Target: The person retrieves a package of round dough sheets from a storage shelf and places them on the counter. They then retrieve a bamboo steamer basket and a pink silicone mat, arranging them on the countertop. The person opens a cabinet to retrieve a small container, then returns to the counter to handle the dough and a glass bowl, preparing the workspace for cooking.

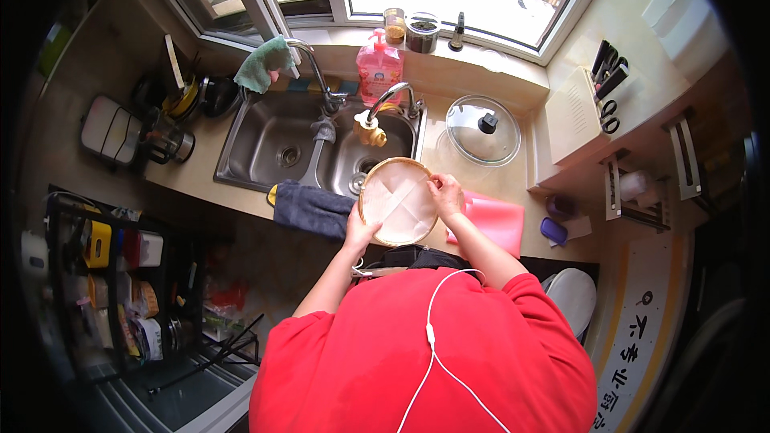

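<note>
A round, shallow basket with a bamboo-like rim and pale woven base [400,201] is held at the counter's front edge, by the right sink bowl. My left hand [361,231] grips its lower left rim, thumb on the inside. At the upper right rim is my right hand [446,193], its fingertips pinched on the edge. A pink sheet or mat [496,224] lies on the counter beside my right forearm. Left of the basket, a dark grey cloth [313,210] hangs over the counter edge.
Behind the basket is a double steel sink [271,138] with two faucets. A glass lid [481,141] lies to its right, and a pink pump bottle [380,69] stands behind. Knives and scissors [610,81] are in a wall holder. At the lower left stands a loaded rack [114,276].
</note>
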The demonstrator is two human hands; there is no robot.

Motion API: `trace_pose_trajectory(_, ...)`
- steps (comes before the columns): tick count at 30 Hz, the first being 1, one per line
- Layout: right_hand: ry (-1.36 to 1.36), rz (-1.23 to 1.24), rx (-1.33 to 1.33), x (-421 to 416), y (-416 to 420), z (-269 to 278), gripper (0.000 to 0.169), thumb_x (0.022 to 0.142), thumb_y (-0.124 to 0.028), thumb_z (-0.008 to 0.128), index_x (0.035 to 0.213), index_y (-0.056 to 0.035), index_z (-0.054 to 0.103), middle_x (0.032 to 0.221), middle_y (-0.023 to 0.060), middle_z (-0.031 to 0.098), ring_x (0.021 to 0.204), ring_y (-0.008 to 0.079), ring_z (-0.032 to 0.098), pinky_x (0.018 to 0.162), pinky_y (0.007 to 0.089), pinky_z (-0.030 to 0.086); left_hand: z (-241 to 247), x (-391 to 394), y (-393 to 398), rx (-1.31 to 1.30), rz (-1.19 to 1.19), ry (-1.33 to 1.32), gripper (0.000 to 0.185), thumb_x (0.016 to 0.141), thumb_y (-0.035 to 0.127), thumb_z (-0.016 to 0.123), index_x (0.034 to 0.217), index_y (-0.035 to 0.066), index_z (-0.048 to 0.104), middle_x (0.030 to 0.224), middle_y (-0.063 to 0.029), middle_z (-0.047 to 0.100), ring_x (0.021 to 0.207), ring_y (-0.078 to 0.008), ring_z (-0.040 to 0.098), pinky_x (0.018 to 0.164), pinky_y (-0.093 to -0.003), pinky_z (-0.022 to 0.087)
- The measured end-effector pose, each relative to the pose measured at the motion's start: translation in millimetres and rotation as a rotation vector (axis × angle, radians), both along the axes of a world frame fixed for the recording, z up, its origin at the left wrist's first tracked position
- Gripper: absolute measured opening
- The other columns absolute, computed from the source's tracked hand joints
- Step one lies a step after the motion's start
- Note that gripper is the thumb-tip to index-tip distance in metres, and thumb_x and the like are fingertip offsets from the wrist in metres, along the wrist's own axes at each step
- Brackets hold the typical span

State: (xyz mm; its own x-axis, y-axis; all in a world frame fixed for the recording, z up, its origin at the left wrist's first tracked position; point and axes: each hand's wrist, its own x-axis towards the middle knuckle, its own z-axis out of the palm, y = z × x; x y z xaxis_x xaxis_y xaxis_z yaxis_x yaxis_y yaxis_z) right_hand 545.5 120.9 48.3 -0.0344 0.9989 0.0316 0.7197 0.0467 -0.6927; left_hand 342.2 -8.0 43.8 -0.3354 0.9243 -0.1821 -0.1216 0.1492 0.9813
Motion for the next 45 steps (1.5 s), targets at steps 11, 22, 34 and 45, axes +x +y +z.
trace_pose_trajectory(11,0.061,0.042,-0.141,-6,11,-2,0.019,0.076,-0.024,0.071,0.09,-0.0104,0.07,0.082,0.007,0.065,0.073,0.0215,0.064,0.066,0.0339,0.05,-3,0,0,0.017,-0.021,0.0,0.063,0.066,-0.01,0.068,0.124,0.002,0.048,0.112,-0.0095,0.06,0.104,-0.0186,0.057,0.091,-0.0309,0.046)
trace_pose_trajectory(22,0.361,0.181,0.165,25,-22,30,0.013,0.085,-0.015,0.06,0.094,-0.0074,0.054,0.076,0.0135,0.065,0.071,0.0283,0.066,0.063,0.0364,0.051,-33,-11,-3,-0.242,0.107,-0.092,0.037,0.089,0.015,0.064,0.117,-0.004,0.049,0.108,-0.0127,0.062,0.097,-0.0188,0.058,0.086,-0.0315,0.046)
trace_pose_trajectory(34,0.438,-0.825,0.096,281,-64,-75,0.018,0.088,-0.006,0.057,0.106,-0.0033,0.053,0.087,0.0118,0.066,0.077,0.0195,0.061,0.073,0.0325,0.049,-16,-15,1,-0.196,0.086,-0.258,0.037,0.093,0.016,0.059,0.123,-0.001,0.046,0.118,-0.0111,0.058,0.104,-0.0201,0.057,0.088,-0.0335,0.048)
trace_pose_trajectory(45,-0.136,-0.439,0.373,269,-65,-47,0.036,0.078,0.0,0.058,0.114,0.0001,0.052,0.122,0.0193,0.052,0.117,0.0355,0.045,0.102,0.0443,0.031,13,0,-5,-0.124,0.147,-0.488,0.036,0.091,0.013,0.06,0.123,0.001,0.048,0.116,-0.0102,0.059,0.102,-0.0199,0.059,0.086,-0.035,0.051)
